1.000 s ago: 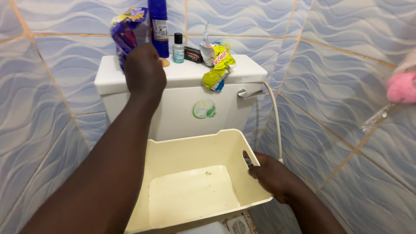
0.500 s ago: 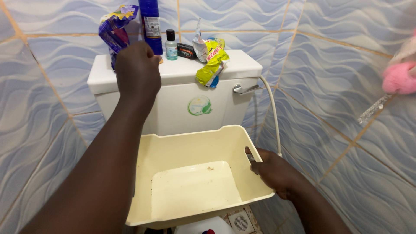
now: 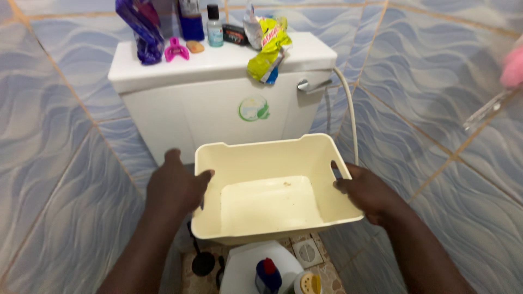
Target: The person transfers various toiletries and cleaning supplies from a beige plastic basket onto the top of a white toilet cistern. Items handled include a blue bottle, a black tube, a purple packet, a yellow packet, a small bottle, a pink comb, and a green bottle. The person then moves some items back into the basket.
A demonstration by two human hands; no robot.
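A cream plastic basket [image 3: 256,155], empty with a few specks on its floor, is held in front of a white toilet cistern [image 3: 190,109]. My left hand [image 3: 174,188] grips its left wall, thumb over the rim. My right hand [image 3: 368,193] grips the right wall at the handle slot. On the cistern lid stand a purple packet [image 3: 143,30], a pink clip [image 3: 176,51], a blue bottle [image 3: 190,22], a small clear bottle with a black cap [image 3: 214,27], a dark small pack [image 3: 235,34] and a yellow-green crumpled packet [image 3: 268,49].
Blue wavy wall tiles surround the cistern. A chrome flush lever [image 3: 311,85] and a white hose [image 3: 351,114] are on its right. Below the basket are a white container [image 3: 245,269], a blue bottle with a red cap [image 3: 268,275] and a floor drain [image 3: 306,253]. Something pink [image 3: 513,68] hangs at right.
My left hand left the cistern lid and came down onto the basket's left wall. The view tilted downward, and the pink clip now shows on the lid.
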